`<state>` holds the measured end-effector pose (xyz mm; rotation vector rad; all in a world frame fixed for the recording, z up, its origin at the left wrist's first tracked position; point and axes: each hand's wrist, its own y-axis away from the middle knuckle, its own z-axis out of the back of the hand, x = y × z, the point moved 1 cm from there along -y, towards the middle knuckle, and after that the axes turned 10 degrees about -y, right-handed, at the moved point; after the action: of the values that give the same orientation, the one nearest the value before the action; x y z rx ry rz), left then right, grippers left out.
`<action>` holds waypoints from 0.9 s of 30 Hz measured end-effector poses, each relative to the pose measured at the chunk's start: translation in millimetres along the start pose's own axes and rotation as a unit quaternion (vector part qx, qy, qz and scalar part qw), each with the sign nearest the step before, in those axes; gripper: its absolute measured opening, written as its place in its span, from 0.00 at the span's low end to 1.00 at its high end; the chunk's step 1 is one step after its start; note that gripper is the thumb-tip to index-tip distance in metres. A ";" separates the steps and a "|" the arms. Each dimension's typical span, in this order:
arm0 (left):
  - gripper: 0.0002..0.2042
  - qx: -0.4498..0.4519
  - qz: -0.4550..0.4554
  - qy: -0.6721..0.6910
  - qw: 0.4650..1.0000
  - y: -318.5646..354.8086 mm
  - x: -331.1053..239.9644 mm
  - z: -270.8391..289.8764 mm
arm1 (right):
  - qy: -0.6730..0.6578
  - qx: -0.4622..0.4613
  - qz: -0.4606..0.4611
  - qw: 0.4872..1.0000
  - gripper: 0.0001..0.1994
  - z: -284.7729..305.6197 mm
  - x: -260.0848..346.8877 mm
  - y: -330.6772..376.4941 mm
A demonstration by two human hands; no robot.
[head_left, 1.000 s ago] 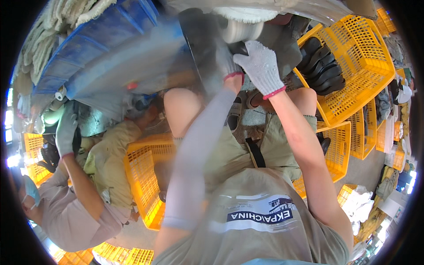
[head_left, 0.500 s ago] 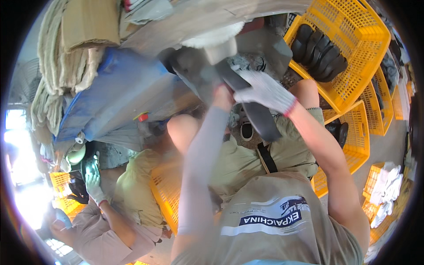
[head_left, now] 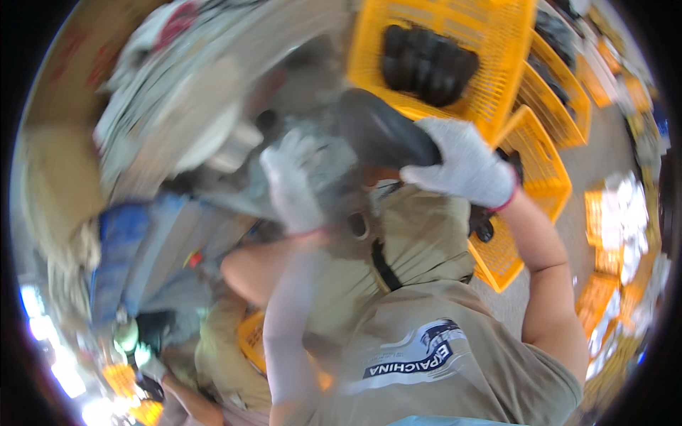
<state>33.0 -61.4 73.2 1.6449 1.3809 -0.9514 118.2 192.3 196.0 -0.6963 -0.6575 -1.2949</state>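
Observation:
My right hand [head_left: 465, 167], in a white knit glove with a red cuff, is closed around the end of a dark, long, curved piece [head_left: 376, 131] that looks like rubber. My left hand [head_left: 291, 181], also in a white glove, is blurred by motion. It lies against a crumpled grey mass [head_left: 330, 163] just left of the dark piece; whether it grips anything is unclear. Both forearms rise from a beige shirt [head_left: 426, 341] at the lower edge.
A yellow plastic crate [head_left: 490, 106] holding several black pieces [head_left: 426, 64] stands just behind my right hand, with more yellow crates [head_left: 547, 177] to the right. Blue and grey sacks [head_left: 135, 241] are piled at left. Another person's green-gloved hand [head_left: 128, 337] shows at lower left.
The view has swung, so the yellow crate now sits top centre. My right hand moved right along the dark piece. My left hand dropped away to the left and blurred.

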 end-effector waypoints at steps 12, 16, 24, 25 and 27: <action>0.35 0.087 0.214 -0.293 0.928 -34.9 145.8 143.1 | 0.013 -0.474 -0.338 0.813 0.43 77.0 -533.6 -123.4; 0.36 -0.065 0.328 -0.297 0.894 -23.1 140.6 167.8 | 0.148 -0.385 -0.317 0.854 0.36 121.0 -540.6 -204.5; 0.27 -0.063 0.231 -0.229 0.944 -65.1 88.5 -35.2 | 0.246 -0.391 0.084 0.883 0.25 49.8 -339.3 -119.7; 0.23 0.037 0.056 -0.442 0.894 -78.7 76.9 -68.4 | 0.221 -0.393 0.145 0.881 0.26 36.3 -315.2 -90.5; 0.21 0.190 -0.101 -0.471 0.856 -98.3 69.4 -131.7 | 0.217 -0.345 0.143 0.902 0.16 18.5 -274.7 -38.0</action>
<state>-46.6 97.4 57.1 0.9899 0.6905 -1.9153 37.3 371.7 -0.2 -0.9863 0.2931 -1.3394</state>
